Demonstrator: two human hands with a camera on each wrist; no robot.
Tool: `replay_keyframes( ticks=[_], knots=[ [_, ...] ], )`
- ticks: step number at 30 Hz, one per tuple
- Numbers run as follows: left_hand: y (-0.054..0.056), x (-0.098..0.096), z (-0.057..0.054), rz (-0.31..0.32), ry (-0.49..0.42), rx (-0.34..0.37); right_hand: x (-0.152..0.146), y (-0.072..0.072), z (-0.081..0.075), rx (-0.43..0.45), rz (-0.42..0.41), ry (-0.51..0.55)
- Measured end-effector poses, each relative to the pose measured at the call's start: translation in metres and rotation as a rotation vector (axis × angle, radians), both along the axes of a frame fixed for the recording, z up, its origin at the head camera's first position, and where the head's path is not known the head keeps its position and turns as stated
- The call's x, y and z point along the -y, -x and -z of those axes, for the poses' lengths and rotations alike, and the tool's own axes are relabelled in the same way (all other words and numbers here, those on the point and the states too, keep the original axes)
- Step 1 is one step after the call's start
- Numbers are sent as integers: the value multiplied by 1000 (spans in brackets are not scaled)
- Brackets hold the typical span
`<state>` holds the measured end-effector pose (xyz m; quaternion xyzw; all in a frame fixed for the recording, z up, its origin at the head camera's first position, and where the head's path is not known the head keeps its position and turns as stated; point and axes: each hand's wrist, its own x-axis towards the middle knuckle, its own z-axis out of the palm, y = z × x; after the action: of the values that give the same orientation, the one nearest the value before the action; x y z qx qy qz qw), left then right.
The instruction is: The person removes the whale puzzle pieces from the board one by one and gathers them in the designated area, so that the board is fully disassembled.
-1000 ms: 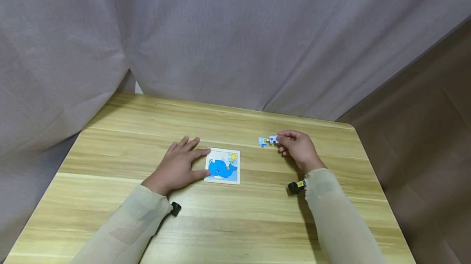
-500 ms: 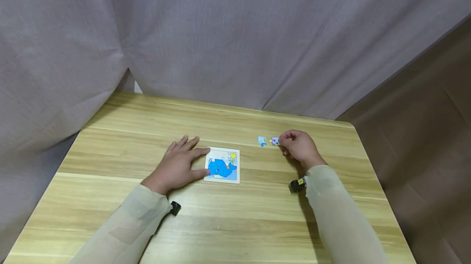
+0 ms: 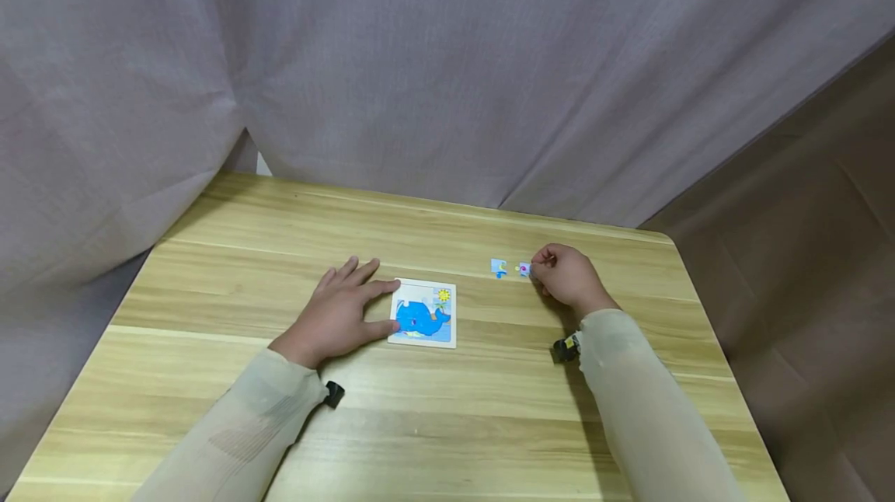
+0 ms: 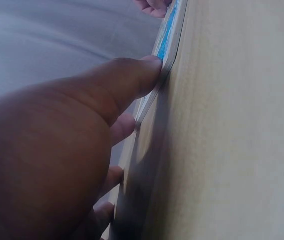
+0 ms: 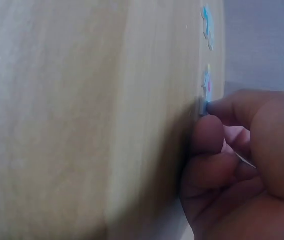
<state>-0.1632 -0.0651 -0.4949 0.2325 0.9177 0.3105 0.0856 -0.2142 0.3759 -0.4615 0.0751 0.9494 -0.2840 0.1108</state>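
A square whale puzzle in a white frame lies on the table. My left hand is spread flat beside it, thumb and index fingertip resting on its left rim; the left wrist view shows the thumb on the frame's edge. Farther right, my right hand pinches the right end of a light-blue jigsaw piece with a pink spot. In the right wrist view that jigsaw piece lies low at the table, thumb and index at its end. A second jigsaw piece sits just left of it, apart.
The wooden table reaches back to a grey curtain, which drapes over its far left corner. A brown cloth hangs along the right side. Dark wrist cameras sit at both cuffs.
My right hand has shifted slightly right with the spotted piece, opening a gap from the other piece, which overlapped it before. My left hand and the whale puzzle have stayed in place.
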Motion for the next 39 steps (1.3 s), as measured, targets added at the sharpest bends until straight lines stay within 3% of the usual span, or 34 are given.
replay_keyframes(
  ticks=[6,8,12,17,25,30,39],
  knots=[
    [-1,2,-1,2,5,-2,17,-7,-14,-78,-82,-149],
    [-2,3,-1,2,6,-3,32,-10,-24,-116,-141,-199],
    [-2,3,-1,-2,5,-3,68,-15,-37,-140,-299,-201],
    [-1,0,0,4,0,1,99,-19,-33,-119,-481,-177],
    [0,-4,1,-2,0,-3,119,-18,-20,-159,-745,-152],
    [-1,-4,2,-2,-2,0,125,-15,-20,-152,-832,-176],
    [0,-6,4,-3,4,-10,128,-11,-29,-101,-890,-200]
  ],
)
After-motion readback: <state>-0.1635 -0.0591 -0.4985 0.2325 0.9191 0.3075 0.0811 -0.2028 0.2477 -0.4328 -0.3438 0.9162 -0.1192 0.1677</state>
